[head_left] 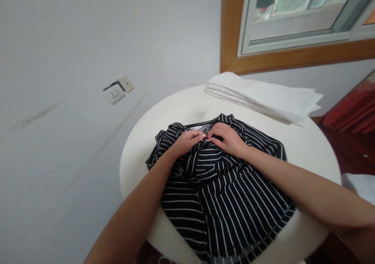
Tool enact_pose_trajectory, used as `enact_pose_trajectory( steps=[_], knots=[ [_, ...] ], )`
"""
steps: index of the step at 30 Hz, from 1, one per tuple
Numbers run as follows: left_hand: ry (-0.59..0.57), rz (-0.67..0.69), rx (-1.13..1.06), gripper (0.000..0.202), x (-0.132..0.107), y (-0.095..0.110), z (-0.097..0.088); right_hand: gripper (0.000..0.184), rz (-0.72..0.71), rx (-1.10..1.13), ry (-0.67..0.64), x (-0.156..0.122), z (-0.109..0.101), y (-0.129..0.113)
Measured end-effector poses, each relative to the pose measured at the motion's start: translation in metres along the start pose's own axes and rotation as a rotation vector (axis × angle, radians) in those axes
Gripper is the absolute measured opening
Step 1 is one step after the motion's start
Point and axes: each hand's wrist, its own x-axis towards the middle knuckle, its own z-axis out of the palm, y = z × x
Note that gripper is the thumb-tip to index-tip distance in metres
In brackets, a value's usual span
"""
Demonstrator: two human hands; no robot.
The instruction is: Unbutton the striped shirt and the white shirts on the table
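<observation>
Striped garment (234, 201), one, black with thin white stripes, rumpled and bunched, lying on a round white surface (137, 158); taking that surface as the dial, twelve o'clock farthest from the person, it covers the middle and runs down to six o'clock, its lowest part reaching the edge of view. Left hand (187, 141), one, bare, coming in from seven o'clock, its fingers pinched together on the gathered cloth near the garment's far end. Right hand (227, 138), one, bare, coming in from four o'clock, its fingers closed on the same gathered cloth, the two sets of fingertips meeting there; a grey-white patch (200, 128) shows inside the bunched fabric just beyond them. Folded white stack (263, 98), one, flat, between twelve and two o'clock, well clear of both hands. Wall socket (113, 94), one, white, towards ten o'clock, beside a beige wall plate (125, 83). Window (293, 25), wood-framed, towards one o'clock. Red cloth (353, 104), draped, towards two o'clock.
</observation>
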Motion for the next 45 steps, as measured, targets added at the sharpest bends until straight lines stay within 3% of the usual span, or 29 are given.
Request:
enact_pose_trajectory(
  steps=[4, 11, 14, 18, 22, 25, 29, 33, 37, 41, 45],
  knots=[
    [0.038, 0.022, 0.050, 0.032, 0.001, 0.005, 0.003, 0.010, -0.001, -0.016, -0.031, 0.000, -0.001, -0.002],
    [0.237, -0.011, -0.014, 0.027, 0.003, 0.011, 0.015, 0.009, 0.027, -0.012, 0.066, 0.000, -0.002, -0.008],
    [0.387, -0.116, -0.164, 0.026, 0.005, 0.007, 0.015, 0.009, 0.082, -0.077, 0.146, -0.001, -0.003, -0.007],
    [0.598, -0.169, -0.264, 0.025, 0.005, -0.008, 0.003, 0.007, 0.200, -0.001, 0.357, 0.000, -0.005, 0.001],
    [0.872, -0.132, -0.080, 0.024, 0.002, -0.020, -0.013, 0.006, 0.307, 0.116, 0.455, 0.001, -0.008, 0.007],
    [0.961, -0.110, 0.066, 0.020, 0.000, -0.024, -0.019, 0.011, 0.372, 0.126, 0.441, 0.002, -0.009, 0.006],
    [0.915, -0.069, 0.193, 0.016, -0.002, -0.017, -0.019, 0.014, 0.415, 0.182, 0.434, 0.002, -0.007, 0.007],
    [0.902, 0.135, 0.467, 0.023, -0.007, 0.011, -0.009, 0.017, 0.443, 0.243, 0.427, 0.000, -0.004, 0.012],
    [0.626, 0.269, 0.447, 0.023, -0.009, 0.028, 0.007, 0.019, 0.443, 0.259, 0.397, -0.001, -0.001, 0.014],
    [0.339, 0.199, 0.300, 0.022, -0.003, 0.015, 0.016, 0.020, 0.467, 0.270, 0.421, -0.001, 0.000, 0.016],
    [0.218, 0.176, 0.282, 0.023, 0.001, -0.001, 0.016, 0.021, 0.505, 0.312, 0.437, -0.001, 0.000, 0.021]
  ],
)
